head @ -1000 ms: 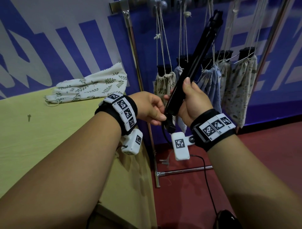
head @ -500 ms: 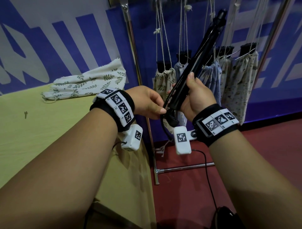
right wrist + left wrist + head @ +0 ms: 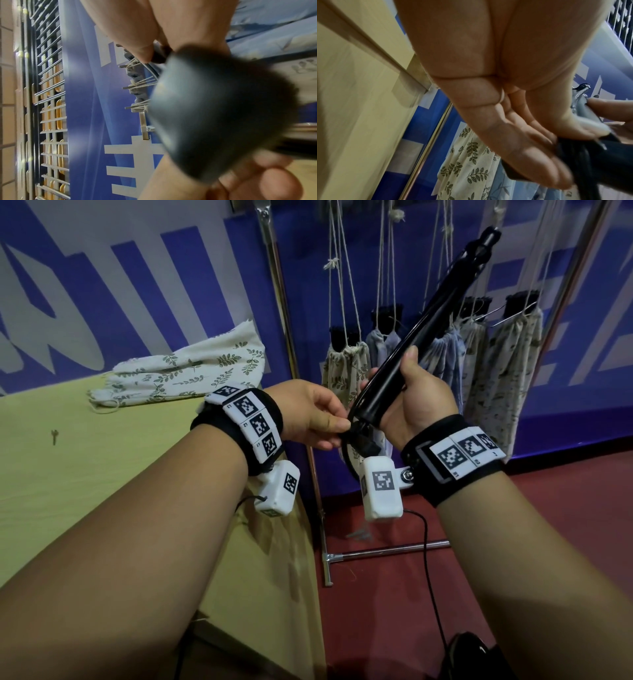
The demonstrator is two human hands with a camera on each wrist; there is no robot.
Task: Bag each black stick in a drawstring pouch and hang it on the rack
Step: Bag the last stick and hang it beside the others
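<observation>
1. The right hand (image 3: 416,402) has its fingers wrapped round a black stick (image 3: 428,326), held aslant in the air in front of the rack (image 3: 274,278).
2. The left hand (image 3: 308,416) pinches the strap end (image 3: 359,436) at the stick's lower tip.
3. Filled pouches (image 3: 346,368) hang on strings behind the stick, crowding that side of the rack.
4. One leaf-print pouch (image 3: 185,374) lies flat on the counter (image 3: 102,474), well to the left of both hands.
</observation>
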